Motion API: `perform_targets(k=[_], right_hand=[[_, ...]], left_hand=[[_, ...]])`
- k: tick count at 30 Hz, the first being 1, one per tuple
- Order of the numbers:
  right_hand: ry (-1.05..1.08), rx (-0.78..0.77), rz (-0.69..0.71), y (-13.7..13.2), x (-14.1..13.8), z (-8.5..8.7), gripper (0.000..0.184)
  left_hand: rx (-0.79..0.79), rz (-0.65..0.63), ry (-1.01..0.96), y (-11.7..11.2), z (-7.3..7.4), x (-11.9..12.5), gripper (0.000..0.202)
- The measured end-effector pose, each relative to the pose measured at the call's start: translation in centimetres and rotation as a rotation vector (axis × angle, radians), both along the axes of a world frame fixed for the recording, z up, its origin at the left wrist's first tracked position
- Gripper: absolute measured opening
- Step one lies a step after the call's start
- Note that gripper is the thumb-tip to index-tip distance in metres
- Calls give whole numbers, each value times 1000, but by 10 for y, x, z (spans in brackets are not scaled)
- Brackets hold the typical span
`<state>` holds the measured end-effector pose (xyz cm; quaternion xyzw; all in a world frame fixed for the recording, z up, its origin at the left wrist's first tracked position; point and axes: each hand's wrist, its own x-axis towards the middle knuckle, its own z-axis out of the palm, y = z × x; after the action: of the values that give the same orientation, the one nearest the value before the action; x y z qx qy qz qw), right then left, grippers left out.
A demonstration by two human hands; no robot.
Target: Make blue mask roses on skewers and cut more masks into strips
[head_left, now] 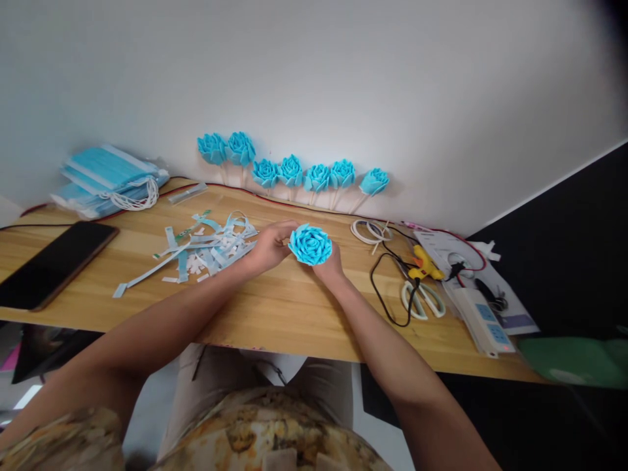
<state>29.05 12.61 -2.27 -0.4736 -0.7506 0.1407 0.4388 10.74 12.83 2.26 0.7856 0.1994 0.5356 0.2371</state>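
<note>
A blue handmade flower (311, 244) with layered petals faces up toward me over the middle of the table. My right hand (331, 268) is closed beneath its right side; the fingers and any stem there are hidden by the bloom. From the left, my left hand (273, 246) pinches at the flower's edge, its fingertips partly behind the petals. Left of that hand lies a loose pile of blue and white cut strips (216, 245). Several similar blue flowers on thin sticks lean on the wall, among them one (374, 182) standing apart at the right end.
At the left are a stack of blue face masks (110, 173) and a dark phone (56, 265). To the right lie a white cord coil (367, 231), a yellow glue gun (424, 263), white-handled scissors (422, 301), a power strip (483, 320) and loose cables. The table's front edge (294, 353) is near my body.
</note>
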Motion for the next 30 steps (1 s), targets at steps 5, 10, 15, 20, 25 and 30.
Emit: perform_targets(k=[5,10,15,20,25,30], right_hand=[[-8,-4,0,1,1,-1,15],[86,70,15,-1,7,12,40],[313,100,241,-13,13,39,60],[236,163,355,-22,8,50,77],[173,244,409,-22,-3,42,107],[149,310,339,-23,-10,41,93]], left_hand=[[31,8,8,3,-4,0,28],[-6,46,-5,13,-10,-6,28],[-25,74,-49,21,-16,-9,27],[-43,80,-101,23,-19,-7,24],[-70,92,-55,17,-21,-9,11],[0,21,-14,14,-25,-6,6]])
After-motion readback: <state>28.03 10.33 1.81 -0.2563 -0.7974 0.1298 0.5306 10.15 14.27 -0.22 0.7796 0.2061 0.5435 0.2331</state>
